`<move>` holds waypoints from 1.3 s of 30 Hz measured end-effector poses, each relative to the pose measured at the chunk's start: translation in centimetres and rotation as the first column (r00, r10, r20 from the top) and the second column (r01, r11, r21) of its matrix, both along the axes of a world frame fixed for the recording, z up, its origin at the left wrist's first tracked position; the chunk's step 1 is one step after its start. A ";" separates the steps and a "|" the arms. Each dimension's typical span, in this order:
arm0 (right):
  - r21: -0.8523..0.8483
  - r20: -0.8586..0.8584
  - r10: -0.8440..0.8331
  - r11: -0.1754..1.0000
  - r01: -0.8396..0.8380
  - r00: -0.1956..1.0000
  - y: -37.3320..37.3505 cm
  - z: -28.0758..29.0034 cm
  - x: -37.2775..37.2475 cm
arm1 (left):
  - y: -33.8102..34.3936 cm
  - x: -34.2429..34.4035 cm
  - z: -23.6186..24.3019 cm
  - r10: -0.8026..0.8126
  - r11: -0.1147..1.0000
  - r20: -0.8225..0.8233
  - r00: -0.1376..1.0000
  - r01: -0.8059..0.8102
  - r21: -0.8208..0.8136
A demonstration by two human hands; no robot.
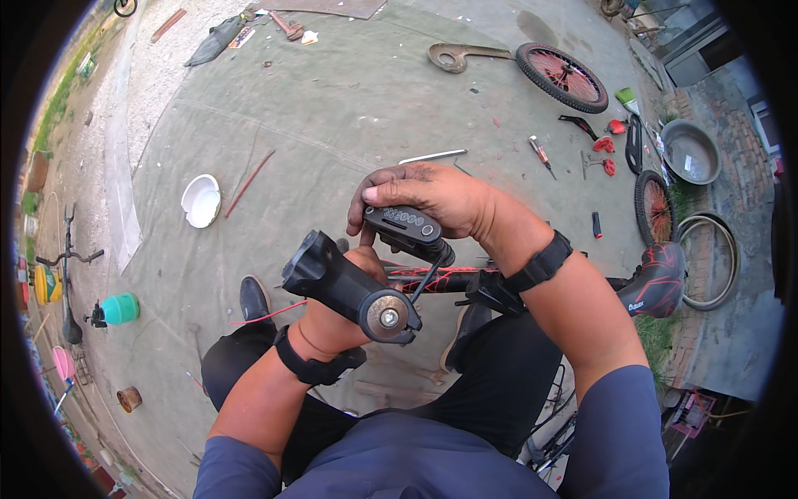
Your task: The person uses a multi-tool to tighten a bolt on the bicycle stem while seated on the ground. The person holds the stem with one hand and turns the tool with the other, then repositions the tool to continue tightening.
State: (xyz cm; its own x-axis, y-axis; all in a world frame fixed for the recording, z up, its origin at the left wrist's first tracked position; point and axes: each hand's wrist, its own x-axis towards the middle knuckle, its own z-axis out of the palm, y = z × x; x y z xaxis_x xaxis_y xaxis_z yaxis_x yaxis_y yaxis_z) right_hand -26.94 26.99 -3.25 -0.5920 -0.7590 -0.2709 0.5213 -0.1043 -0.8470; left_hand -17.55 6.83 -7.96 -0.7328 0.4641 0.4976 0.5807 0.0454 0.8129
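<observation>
Right hand [432, 195] clamps the small black plastic control unit [407, 226] from above, over the red-black bike frame [440, 279]. Left hand [345, 312] grips beneath the black metal handlebar stem [349, 287], steadying it.

Stem [349, 287]: black, silver bolt cap. Shifter [407, 226]: black, pale markings. Frame [440, 279]: black with red streaks (saddle [661, 281] matches). Wheel [563, 76]: black tyre, red spokes. Bowl [201, 200]: white. Basin [690, 151]: grey. Ground sheet [349, 108]: grey-green.
</observation>
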 end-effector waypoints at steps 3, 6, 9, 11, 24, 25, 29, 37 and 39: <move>-0.056 0.007 -0.152 0.987 0.152 0.988 0.0 -1.2 2.1 | -0.1 0.1 -0.2 -0.007 0.999 0.063 0.998 0.005 0.034; -0.103 0.149 -0.240 0.961 0.256 0.959 0.3 -3.0 4.0 | -0.3 0.6 -0.5 0.004 0.998 0.175 0.985 -0.014 0.055; -0.055 0.138 -0.305 0.947 0.315 0.942 0.6 -4.0 5.0 | -0.2 0.6 -0.2 0.037 0.998 0.158 0.987 -0.043 0.038; 0.036 0.051 -0.375 0.927 0.374 0.926 0.7 -4.0 6.0 | 0.0 0.5 0.1 0.053 0.998 0.114 0.992 -0.057 0.032; 0.101 0.053 -0.453 0.889 0.447 0.890 4.2 -2.1 13.2 | 0.0 0.1 0.0 0.021 0.999 0.044 0.999 -0.022 0.026; 0.097 0.071 -0.467 0.882 0.460 0.881 4.4 -2.0 13.6 | 0.1 0.0 0.1 0.014 1.000 0.051 0.999 -0.015 0.026; 0.122 0.089 -0.528 0.848 0.516 0.845 4.2 -1.3 14.6 | -0.1 0.1 0.1 0.013 0.999 0.073 0.997 -0.016 0.036; 0.287 -0.088 -0.608 0.743 0.605 0.789 5.2 1.2 16.4 | 0.1 0.1 0.5 0.058 0.998 -0.010 0.998 -0.058 0.004; 0.308 -0.151 -0.617 0.713 0.630 0.773 5.1 2.2 16.6 | 0.3 0.0 0.5 0.070 0.997 -0.027 0.997 -0.070 0.009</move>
State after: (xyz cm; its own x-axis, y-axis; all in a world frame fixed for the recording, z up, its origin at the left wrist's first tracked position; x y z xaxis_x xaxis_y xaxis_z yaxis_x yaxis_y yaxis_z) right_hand -10.30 32.05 -1.00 -0.9129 -0.0860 -0.3991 0.4069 -0.1137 -0.9064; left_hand -17.51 7.08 -7.50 -0.7493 0.4078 0.5217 0.5986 0.0803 0.7970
